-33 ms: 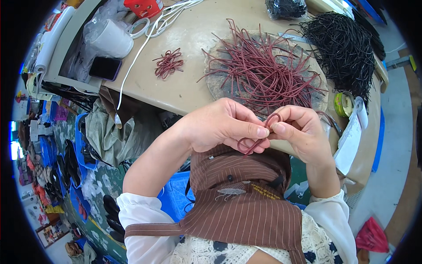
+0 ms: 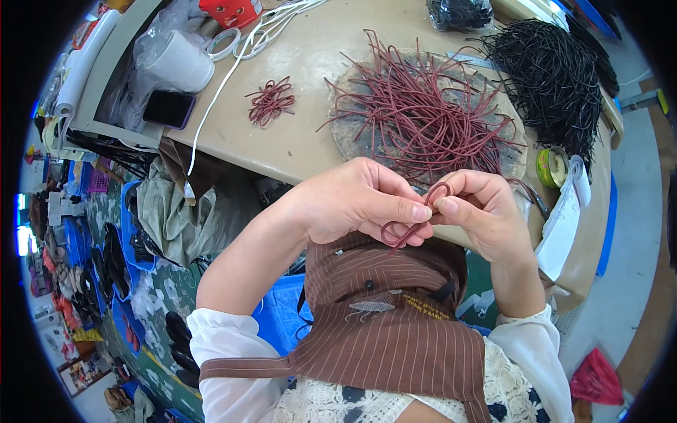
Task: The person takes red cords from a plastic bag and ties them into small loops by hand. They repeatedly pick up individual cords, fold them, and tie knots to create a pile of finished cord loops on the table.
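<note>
Both hands meet just above the brown striped apron (image 2: 395, 331), working one short maroon cord (image 2: 412, 215) into loops. The left hand (image 2: 352, 204) has thumb and forefinger closed tight on the cord where its strands cross, and the right hand (image 2: 479, 211) pinches the other side, its thumb tip almost touching the left forefinger. One small loop sticks up between the two sets of fingertips and another hangs just beneath the left thumb. To shape it well, I judge the crossing should stay clamped by the left fingers while the right ones feed the strand evenly, so both loops come out alike and nothing springs open. Beyond the fingertips, on the tan table (image 2: 296, 134), lies a loose heap of maroon cords (image 2: 423, 113) on a round mat; farther left sits a small finished bundle (image 2: 270, 101), and far right a black cord pile (image 2: 553, 74).
</note>
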Motion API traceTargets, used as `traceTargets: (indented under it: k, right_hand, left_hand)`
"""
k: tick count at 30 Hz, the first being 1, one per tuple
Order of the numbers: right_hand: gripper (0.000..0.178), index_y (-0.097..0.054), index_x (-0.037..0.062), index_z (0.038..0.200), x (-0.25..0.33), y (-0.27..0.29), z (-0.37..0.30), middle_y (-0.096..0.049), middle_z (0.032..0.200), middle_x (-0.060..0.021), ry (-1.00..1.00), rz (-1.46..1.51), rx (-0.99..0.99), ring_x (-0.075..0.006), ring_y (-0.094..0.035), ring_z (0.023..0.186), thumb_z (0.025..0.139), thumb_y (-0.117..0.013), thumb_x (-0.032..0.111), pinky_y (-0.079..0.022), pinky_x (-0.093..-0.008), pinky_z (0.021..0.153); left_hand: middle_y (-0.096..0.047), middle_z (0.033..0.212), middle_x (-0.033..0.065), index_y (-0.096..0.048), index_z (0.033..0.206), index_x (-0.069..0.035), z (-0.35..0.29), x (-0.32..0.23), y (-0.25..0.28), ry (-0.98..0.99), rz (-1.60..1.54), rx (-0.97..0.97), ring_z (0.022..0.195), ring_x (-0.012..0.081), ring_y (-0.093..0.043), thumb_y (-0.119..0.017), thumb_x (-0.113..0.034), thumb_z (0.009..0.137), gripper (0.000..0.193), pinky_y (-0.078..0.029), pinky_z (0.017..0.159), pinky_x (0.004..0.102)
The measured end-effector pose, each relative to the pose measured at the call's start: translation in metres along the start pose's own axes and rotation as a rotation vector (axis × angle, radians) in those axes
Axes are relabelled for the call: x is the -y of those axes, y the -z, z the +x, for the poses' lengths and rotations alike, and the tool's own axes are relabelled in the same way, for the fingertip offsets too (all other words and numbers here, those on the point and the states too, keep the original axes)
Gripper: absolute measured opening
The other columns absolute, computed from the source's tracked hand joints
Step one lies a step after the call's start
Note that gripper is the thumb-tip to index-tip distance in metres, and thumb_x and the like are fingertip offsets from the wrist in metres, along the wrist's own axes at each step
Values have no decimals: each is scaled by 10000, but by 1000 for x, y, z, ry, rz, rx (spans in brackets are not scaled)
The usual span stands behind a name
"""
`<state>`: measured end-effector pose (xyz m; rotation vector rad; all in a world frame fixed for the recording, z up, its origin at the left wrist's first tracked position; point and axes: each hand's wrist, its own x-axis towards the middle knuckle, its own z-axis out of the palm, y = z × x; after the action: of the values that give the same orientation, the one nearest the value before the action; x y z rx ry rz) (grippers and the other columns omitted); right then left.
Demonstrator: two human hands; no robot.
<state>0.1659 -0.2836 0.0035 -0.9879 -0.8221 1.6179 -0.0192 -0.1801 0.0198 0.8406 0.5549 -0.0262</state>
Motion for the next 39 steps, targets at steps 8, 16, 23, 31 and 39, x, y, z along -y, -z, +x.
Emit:
traceTargets:
  k: [8, 16, 23, 31, 39]
  right_hand:
    - [162, -578, -50, 934, -6, 4, 0, -623, 900, -110, -85, 152, 52, -161, -618, 840, 861, -573, 95, -516, -280, 779]
    - [169, -591, -32, 996, 26, 41, -4, -625, 921, -65, 327, -601, -472, -111, -603, 811, 838, -539, -4, -483, -228, 741]
    - [120, -629, 15, 834, 8, 22, 11, -615, 780, -106, 220, -1113, -351, -184, -582, 667, 776, -639, 119, -461, -280, 611]
    - [183, -633, 21, 740, -2, 24, 92, -615, 752, -156, 272, -1631, -397, -312, -600, 753, 754, -647, 203, -470, -397, 655]
    - [178, -612, 8, 735, 38, 16, 72, -603, 728, -163, 324, -1673, -281, -341, -583, 724, 748, -636, 184, -456, -416, 661]
  left_hand:
    - [-661, 854, 153, -630, 879, 28, 4, 3, 7, 47, -28, 69, 724, 164, -644, -645, -106, 803, 155, -494, 579, 219]
    - [-667, 865, 91, -620, 1008, 23, -6, -2, 80, -198, 426, -284, 752, 117, -620, -637, -191, 807, 294, -486, 670, 237]
    - [-563, 1157, 147, -617, 1044, -43, 8, 17, 78, -875, 1331, -1127, 1076, 284, -538, -650, -78, 757, 291, -420, 915, 344]
    - [-603, 1094, 98, -648, 980, -74, 32, 30, 37, -955, 1458, -920, 1059, 250, -556, -624, -70, 770, 212, -397, 937, 400]
    - [-624, 1054, 58, -652, 977, -120, 86, 14, 35, -1236, 1524, -1011, 1045, 237, -565, -655, -135, 752, 226, -363, 959, 418]
